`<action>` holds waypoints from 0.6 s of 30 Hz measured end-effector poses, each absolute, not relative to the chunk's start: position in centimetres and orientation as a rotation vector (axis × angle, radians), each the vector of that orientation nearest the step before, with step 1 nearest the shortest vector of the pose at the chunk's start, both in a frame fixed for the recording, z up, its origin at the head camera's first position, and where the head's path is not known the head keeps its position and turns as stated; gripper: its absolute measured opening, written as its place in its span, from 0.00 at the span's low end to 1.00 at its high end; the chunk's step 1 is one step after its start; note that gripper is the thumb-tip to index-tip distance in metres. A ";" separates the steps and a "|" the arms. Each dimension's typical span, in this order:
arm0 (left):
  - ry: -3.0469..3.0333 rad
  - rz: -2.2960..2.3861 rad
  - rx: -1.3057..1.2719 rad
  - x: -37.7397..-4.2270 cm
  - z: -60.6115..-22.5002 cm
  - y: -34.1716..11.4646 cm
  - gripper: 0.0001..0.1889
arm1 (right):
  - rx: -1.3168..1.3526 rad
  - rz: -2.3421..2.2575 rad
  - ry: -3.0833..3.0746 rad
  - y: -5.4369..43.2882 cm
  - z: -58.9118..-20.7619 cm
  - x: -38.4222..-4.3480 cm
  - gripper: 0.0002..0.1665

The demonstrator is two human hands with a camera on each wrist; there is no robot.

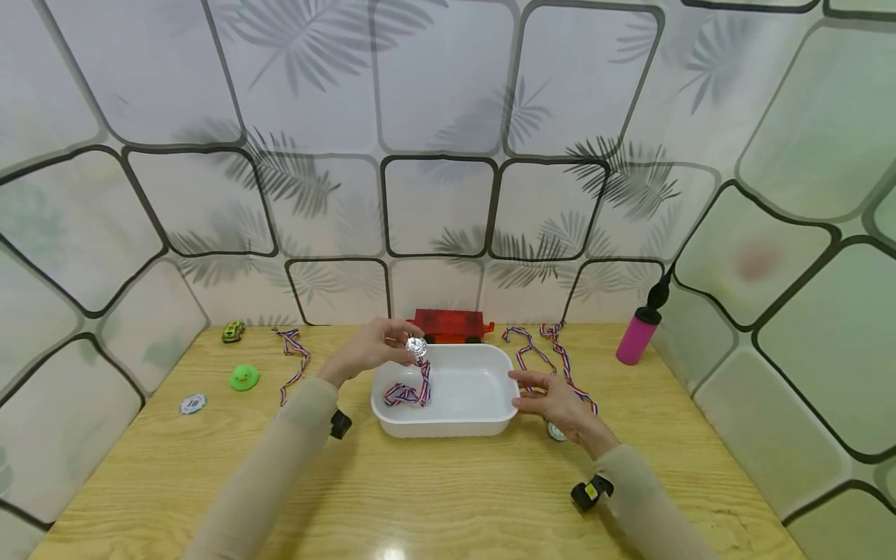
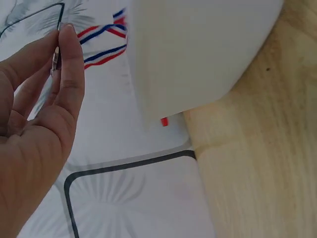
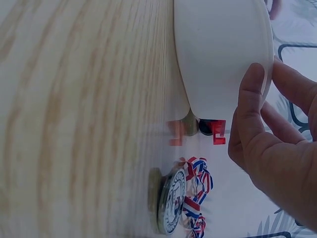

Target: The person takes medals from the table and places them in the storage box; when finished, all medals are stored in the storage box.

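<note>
My left hand (image 1: 376, 352) pinches a silver medal (image 1: 416, 347) between thumb and fingertips, above the left part of a white plastic basin (image 1: 448, 428). From the medal a red, white and blue ribbon (image 1: 425, 381) hangs down, its lower part lying inside the basin. In the left wrist view the medal (image 2: 56, 58) shows edge-on between the fingers. At the basin's right end, my right hand (image 1: 556, 403) holds the rim, with digits on both sides of the wall (image 3: 223, 64). Just below that hand another silver medal (image 3: 172, 201) with a striped ribbon (image 3: 195, 188) lies on the table.
Behind the basin stands a red toy wagon (image 1: 449, 325). More striped ribbons lie right (image 1: 553, 342) and left (image 1: 297, 356). On the left are a green toy car (image 1: 233, 332), a green duck (image 1: 243, 377) and a poker chip (image 1: 193, 404). A pink pump (image 1: 635, 338) stands far right.
</note>
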State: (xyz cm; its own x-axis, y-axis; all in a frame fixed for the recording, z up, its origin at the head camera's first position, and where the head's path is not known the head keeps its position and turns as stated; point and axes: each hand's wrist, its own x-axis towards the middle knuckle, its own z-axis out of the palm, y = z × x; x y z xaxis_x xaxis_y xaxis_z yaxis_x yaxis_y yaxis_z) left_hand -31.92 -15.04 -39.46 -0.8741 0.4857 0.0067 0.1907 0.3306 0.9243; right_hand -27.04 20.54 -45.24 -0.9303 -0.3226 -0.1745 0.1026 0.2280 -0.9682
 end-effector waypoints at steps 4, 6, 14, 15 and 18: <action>2.355 1.514 0.547 -31.8 -40.6 -14.4 0.21 | -0.202 -1.750 2.173 20.6 -45.3 -27.0 0.35; 2.383 1.482 0.532 -31.7 -41.2 -14.1 0.22 | -0.204 -1.750 2.172 20.5 -45.3 -27.0 0.35; 2.487 1.357 0.472 -31.5 -42.5 -12.7 0.21 | -0.194 -1.753 2.169 20.5 -45.2 -27.0 0.35; 2.495 1.348 0.445 -31.5 -42.7 -12.5 0.20 | -0.192 -1.754 2.170 20.5 -45.2 -27.0 0.35; 2.523 1.323 0.380 -31.5 -43.2 -12.0 0.20 | -0.190 -1.755 2.167 20.5 -45.1 -27.0 0.35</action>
State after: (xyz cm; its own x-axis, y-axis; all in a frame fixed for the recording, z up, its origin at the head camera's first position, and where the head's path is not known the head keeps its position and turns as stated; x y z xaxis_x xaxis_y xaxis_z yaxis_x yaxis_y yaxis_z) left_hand -31.46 -12.01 -43.23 -0.9300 0.3500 -0.1125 0.1064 0.5491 0.8289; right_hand -26.97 20.50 -45.10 -0.9318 -0.3150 -0.1803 0.1110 0.2258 -0.9678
